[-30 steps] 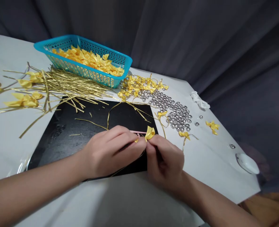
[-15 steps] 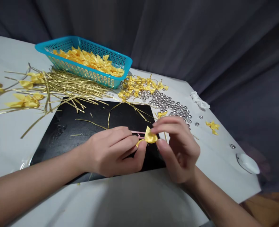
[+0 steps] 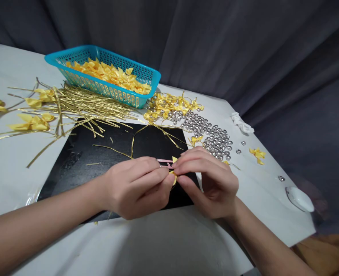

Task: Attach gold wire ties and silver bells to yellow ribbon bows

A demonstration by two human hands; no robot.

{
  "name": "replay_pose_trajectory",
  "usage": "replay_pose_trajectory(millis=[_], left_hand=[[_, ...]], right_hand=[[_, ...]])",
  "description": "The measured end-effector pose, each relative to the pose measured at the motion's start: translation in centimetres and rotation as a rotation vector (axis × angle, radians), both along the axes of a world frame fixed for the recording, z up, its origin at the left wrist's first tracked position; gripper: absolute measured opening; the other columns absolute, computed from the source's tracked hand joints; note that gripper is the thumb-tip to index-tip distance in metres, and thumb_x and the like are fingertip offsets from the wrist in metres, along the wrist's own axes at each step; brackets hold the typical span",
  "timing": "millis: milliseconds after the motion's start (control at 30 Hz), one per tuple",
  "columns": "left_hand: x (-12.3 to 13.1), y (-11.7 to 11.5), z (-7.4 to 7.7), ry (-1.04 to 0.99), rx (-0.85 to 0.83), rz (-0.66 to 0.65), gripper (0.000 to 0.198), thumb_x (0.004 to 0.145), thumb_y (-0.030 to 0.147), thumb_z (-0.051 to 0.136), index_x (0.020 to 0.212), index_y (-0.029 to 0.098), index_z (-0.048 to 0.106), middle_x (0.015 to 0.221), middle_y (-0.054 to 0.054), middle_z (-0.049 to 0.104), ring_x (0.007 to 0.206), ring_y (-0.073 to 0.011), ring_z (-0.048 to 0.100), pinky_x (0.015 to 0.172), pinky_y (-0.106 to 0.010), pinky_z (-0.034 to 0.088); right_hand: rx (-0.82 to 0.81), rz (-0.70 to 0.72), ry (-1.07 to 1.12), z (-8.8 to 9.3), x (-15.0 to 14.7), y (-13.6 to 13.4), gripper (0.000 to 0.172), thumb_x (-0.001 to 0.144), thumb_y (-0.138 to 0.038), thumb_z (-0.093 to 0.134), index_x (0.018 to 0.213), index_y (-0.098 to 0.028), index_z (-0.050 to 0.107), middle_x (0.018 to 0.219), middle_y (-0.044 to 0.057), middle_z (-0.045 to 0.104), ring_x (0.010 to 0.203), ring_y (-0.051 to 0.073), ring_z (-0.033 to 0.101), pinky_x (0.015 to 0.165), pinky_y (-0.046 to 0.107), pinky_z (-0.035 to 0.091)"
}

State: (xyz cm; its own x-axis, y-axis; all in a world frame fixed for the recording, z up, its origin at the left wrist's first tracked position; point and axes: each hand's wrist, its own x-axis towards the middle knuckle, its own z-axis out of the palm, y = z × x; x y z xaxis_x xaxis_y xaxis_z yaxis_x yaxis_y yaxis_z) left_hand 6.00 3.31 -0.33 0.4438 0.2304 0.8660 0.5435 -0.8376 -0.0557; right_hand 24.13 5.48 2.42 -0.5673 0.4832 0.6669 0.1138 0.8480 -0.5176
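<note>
A small folded yellow ribbon piece [image 3: 173, 178] shows between my hands, low over the black board [image 3: 106, 140]. My left hand [image 3: 140, 188] is closed, its thumb and forefinger pinching the left side of the ribbon piece. The fingertips of my right hand [image 3: 212, 176] pinch its right side, so most of it is hidden. Just behind the fingertips lies a slim pink object [image 3: 164, 160], partly covered by my left hand; its kind is unclear. A bent gold wire tie [image 3: 132, 142] rests on the board beyond my left hand.
A blue basket [image 3: 100, 81] holds many yellow ribbon pieces. Before it lies a pile of gold ties [image 3: 91, 100]. Finished-looking yellow bows [image 3: 172, 103] and silver beads [image 3: 215, 138] are at right. Farther right are a crumpled white tissue [image 3: 242, 122] and a white mouse-shaped object [image 3: 300, 199].
My right hand has moved slightly left and its fingertips have closed over the ribbon piece, which now shows less. My left hand keeps its pinch.
</note>
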Motion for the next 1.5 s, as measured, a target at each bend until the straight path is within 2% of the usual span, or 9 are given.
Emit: replay_pose_trajectory(millis=[100,233,500,667,833,1167,1233,1333,1500], left_hand=[[0.2,-0.1,-0.1,-0.028,-0.017,-0.003,0.021,0.085,0.006,0.046,0.074,0.016,0.06,0.065,0.001,0.063,0.065,-0.0095,0.057,0.07,-0.018,0.051],[0.1,0.0,-0.1,0.039,-0.025,-0.012,0.022,0.087,0.009,0.041,0.08,0.016,0.06,0.067,-0.001,0.065,0.066,-0.0119,0.058,0.067,-0.022,0.053],[0.8,-0.1,0.4,0.009,-0.078,0.007,0.024,0.083,0.008,0.047,0.062,0.018,0.055,0.056,0.002,0.06,0.055,-0.0099,0.056,0.059,-0.019,0.051],[0.6,0.0,0.0,0.03,-0.076,0.027,0.025,0.086,0.009,0.043,0.067,0.017,0.058,0.057,0.001,0.062,0.057,-0.011,0.057,0.063,-0.021,0.052],[0.0,0.2,-0.3,0.141,-0.009,0.053,0.027,0.09,0.012,0.035,0.084,0.016,0.062,0.066,0.0,0.065,0.064,-0.0127,0.059,0.069,-0.024,0.052],[0.3,0.0,0.3,0.095,-0.214,-0.066,0.037,0.091,0.016,0.033,0.063,0.018,0.057,0.063,-0.001,0.058,0.058,-0.0117,0.054,0.06,-0.022,0.046],[0.1,0.4,0.6,0.146,-0.192,-0.087,0.037,0.091,0.015,0.035,0.059,0.018,0.054,0.062,-0.001,0.058,0.057,-0.0116,0.053,0.058,-0.023,0.044],[-0.3,1.0,1.5,0.305,-0.084,-0.075,0.031,0.089,0.012,0.039,0.064,0.018,0.055,0.062,0.0,0.059,0.059,-0.0135,0.054,0.054,-0.024,0.043],[-0.6,1.3,3.1,0.392,-0.019,-0.026,0.021,0.088,0.007,0.041,0.077,0.016,0.056,0.067,-0.002,0.061,0.067,-0.015,0.055,0.054,-0.023,0.044]], right_hand=[[0.012,-0.044,-0.047,0.1,-0.1,-0.1,0.014,0.078,-0.004,0.056,0.084,-0.016,0.057,0.077,0.004,0.062,0.074,0.015,0.058,0.067,0.032,0.047],[-0.043,-0.116,-0.144,0.2,-0.3,-0.6,0.013,0.084,-0.005,0.046,0.084,-0.018,0.05,0.078,0.003,0.056,0.076,0.015,0.052,0.069,0.031,0.043],[-0.117,-0.233,-0.034,-0.1,-0.5,-1.9,0.016,0.084,-0.003,0.042,0.088,-0.018,0.047,0.083,0.002,0.051,0.08,0.015,0.049,0.074,0.033,0.04],[-0.128,-0.183,-0.008,-0.7,-0.6,-1.1,0.014,0.083,-0.005,0.048,0.088,-0.018,0.051,0.081,0.003,0.055,0.078,0.015,0.052,0.07,0.033,0.043],[0.058,-0.148,-0.09,-0.7,-0.6,-0.3,0.018,0.08,-0.002,0.049,0.084,-0.018,0.054,0.079,0.003,0.061,0.075,0.015,0.055,0.073,0.034,0.042],[0.049,-0.191,-0.032,-0.2,-0.8,-1.4,0.023,0.08,0.0,0.046,0.086,-0.02,0.054,0.079,0.002,0.061,0.077,0.015,0.055,0.077,0.034,0.042],[0.003,-0.199,-0.028,-0.2,-0.9,-1.3,0.021,0.081,-0.001,0.046,0.086,-0.02,0.054,0.08,0.002,0.06,0.078,0.015,0.054,0.078,0.034,0.041],[-0.118,-0.235,0.023,-0.4,-1.0,-1.1,0.017,0.085,-0.005,0.047,0.083,-0.02,0.054,0.078,0.002,0.058,0.079,0.015,0.054,0.078,0.034,0.042],[-0.484,-0.191,0.219,-0.5,-1.3,-1.1,0.012,0.089,-0.014,0.048,0.086,-0.021,0.057,0.079,0.002,0.056,0.077,0.013,0.056,0.07,0.026,0.047]])
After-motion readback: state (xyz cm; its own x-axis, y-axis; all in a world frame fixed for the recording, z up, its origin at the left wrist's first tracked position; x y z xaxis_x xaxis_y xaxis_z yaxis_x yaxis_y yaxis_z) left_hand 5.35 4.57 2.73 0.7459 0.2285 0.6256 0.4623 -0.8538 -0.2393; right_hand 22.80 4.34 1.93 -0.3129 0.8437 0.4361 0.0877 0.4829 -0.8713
